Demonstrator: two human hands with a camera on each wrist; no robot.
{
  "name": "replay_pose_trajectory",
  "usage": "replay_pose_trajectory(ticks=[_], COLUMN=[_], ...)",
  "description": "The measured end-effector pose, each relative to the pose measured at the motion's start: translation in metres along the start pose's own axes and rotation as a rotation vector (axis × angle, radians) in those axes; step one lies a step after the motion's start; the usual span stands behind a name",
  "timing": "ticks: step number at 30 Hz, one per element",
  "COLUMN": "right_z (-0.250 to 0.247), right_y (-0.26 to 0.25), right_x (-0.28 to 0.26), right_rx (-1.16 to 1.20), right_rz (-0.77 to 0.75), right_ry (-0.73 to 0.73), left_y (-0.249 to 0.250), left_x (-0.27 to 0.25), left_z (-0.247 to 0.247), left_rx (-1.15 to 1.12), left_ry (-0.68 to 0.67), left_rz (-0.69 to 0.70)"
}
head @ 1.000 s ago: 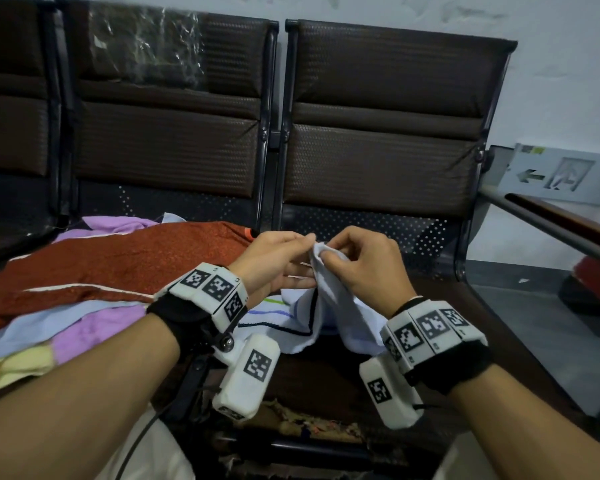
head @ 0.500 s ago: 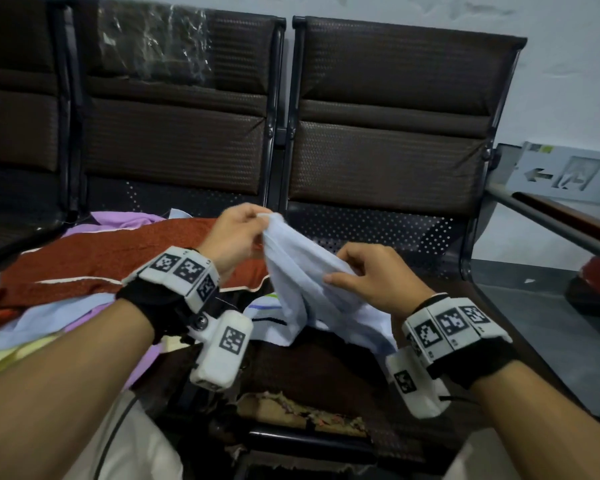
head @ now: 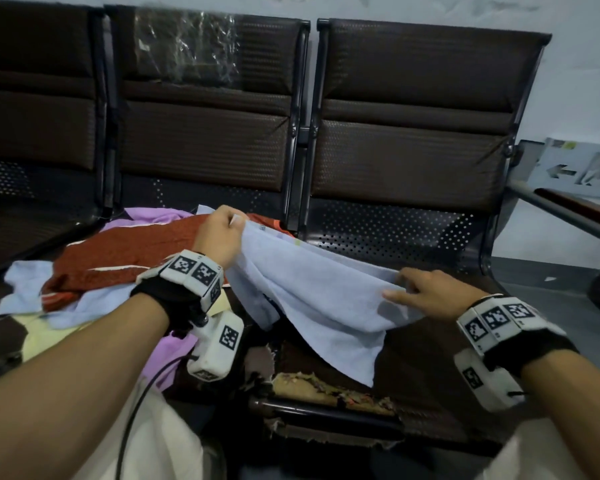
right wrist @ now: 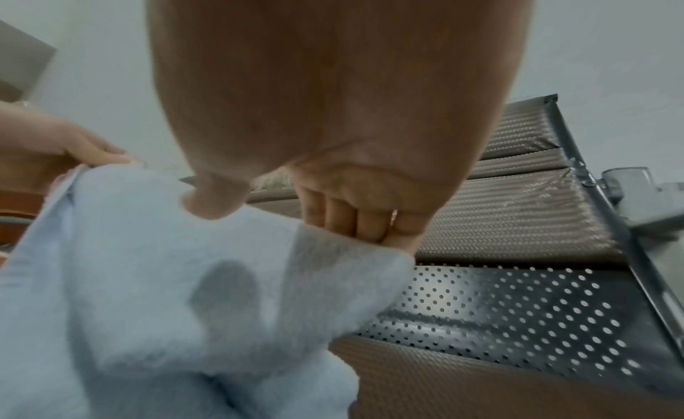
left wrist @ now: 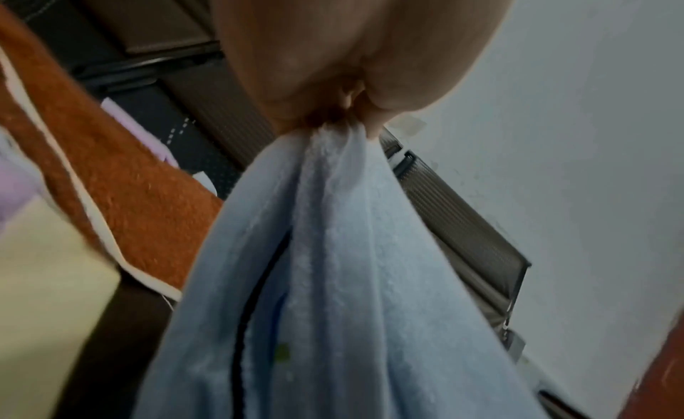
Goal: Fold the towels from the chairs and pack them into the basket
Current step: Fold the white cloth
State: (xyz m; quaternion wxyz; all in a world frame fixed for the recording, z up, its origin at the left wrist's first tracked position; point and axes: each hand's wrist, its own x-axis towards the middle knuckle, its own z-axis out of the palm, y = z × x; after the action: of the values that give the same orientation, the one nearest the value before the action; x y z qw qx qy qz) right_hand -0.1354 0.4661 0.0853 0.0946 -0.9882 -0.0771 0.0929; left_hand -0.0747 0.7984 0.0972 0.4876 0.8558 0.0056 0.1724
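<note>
A pale blue towel (head: 326, 306) hangs stretched between my hands above the right chair seat (head: 426, 362). My left hand (head: 222, 233) pinches one corner of it, raised over the pile; the left wrist view shows the blue towel (left wrist: 333, 264) bunched under that hand (left wrist: 355, 115). My right hand (head: 416, 289) holds the towel's upper edge further right, thumb on top and fingers (right wrist: 355, 220) curled behind the towel (right wrist: 185, 264). A rust-red towel (head: 136, 258) lies on top of a pile on the middle chair. No basket is in view.
Purple (head: 153, 216), pale blue (head: 28, 289) and yellow (head: 49, 337) towels lie under the red one. The right seat's front edge is torn, with foam (head: 326, 389) showing. A metal armrest (head: 561, 209) runs at the right. Dark chair backs (head: 413, 126) stand behind.
My hands have drawn apart, left hand up and left, right hand sliding right along the edge. The bunched blue towel has spread out between them.
</note>
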Motion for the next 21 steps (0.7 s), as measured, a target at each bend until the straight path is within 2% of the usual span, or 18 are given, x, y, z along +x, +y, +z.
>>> replay_pose_trajectory(ticks=[4, 7, 13, 18, 21], right_z=[-0.001, -0.004, -0.007, -0.008, -0.007], right_y=[0.002, 0.003, 0.003, 0.004, 0.010], right_x=[-0.003, -0.005, -0.006, -0.002, -0.003], right_rx=[0.023, 0.076, -0.043, -0.040, 0.042], right_rz=[0.025, 0.034, 0.135, 0.125, 0.141], right_ry=[0.107, 0.221, 0.162, 0.260, 0.303], left_y=[-0.009, -0.011, -0.010, -0.010, -0.010], left_x=[-0.002, -0.003, -0.005, -0.007, -0.007], left_z=[-0.006, -0.008, -0.009, -0.009, -0.008], left_rx=[0.096, 0.151, 0.203, 0.255, 0.299], left_ry=[0.014, 0.044, 0.056, 0.062, 0.047], left_rz=[0.103, 0.128, 0.146, 0.155, 0.156])
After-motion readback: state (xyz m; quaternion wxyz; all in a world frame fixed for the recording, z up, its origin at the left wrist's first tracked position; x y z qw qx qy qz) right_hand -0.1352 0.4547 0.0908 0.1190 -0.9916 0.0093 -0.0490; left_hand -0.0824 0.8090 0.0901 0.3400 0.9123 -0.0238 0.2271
